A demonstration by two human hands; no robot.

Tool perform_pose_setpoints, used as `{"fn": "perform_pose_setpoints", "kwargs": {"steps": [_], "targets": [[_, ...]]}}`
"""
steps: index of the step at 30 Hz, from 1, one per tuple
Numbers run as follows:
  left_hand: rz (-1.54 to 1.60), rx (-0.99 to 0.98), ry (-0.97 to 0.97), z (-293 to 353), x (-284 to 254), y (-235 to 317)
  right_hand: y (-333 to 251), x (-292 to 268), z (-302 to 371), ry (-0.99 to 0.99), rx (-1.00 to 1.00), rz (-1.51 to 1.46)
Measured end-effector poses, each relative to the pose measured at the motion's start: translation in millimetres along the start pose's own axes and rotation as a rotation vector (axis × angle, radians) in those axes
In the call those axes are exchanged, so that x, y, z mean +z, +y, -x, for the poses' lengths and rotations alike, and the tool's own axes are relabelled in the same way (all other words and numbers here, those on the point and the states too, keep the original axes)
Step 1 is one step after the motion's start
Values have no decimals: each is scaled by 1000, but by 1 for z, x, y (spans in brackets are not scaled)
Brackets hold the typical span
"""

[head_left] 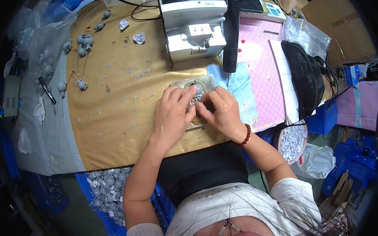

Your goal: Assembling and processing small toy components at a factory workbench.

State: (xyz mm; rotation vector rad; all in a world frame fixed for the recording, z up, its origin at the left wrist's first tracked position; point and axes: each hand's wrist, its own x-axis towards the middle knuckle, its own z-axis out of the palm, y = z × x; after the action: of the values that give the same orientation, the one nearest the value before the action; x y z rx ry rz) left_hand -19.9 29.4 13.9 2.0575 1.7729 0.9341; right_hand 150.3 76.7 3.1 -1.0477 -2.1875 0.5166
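Note:
A small grey ball-shaped part with thin wires or metal bits beside it sits over a worn metal plate on the table in front of me. My left hand is closed at the part's left side, its fingertips against it and the thumb bent in just below. From the right, my right hand pinches close to the part's lower side, with thumb and forefinger drawn together. What lies between those fingertips is too small and covered to make out. A red bead bracelet circles my right wrist.
Beyond my hands stands a white machine, with a black electric screwdriver hanging beside it. Grey balls with wires lie at the left, near a black pen. A black pouch rests rightward. Below the table, a blue bin holds many balls.

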Motion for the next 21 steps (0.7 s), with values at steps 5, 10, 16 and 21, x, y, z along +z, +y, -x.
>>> {"fn": "perform_pose_setpoints", "kwargs": {"steps": [5,10,16,21], "targets": [[-63,-2,-17,1,1,0,3,-3,1,-90,112,-166],[-134,-26,50,0,7,9,21,-30,-28,-346,-97,-108],[-136,-83,53,-8,8,16,18,-47,-56,-536,-235,28],[-126,-65,71,-8,11,12,23,-44,-51,-488,-284,-74]]}}
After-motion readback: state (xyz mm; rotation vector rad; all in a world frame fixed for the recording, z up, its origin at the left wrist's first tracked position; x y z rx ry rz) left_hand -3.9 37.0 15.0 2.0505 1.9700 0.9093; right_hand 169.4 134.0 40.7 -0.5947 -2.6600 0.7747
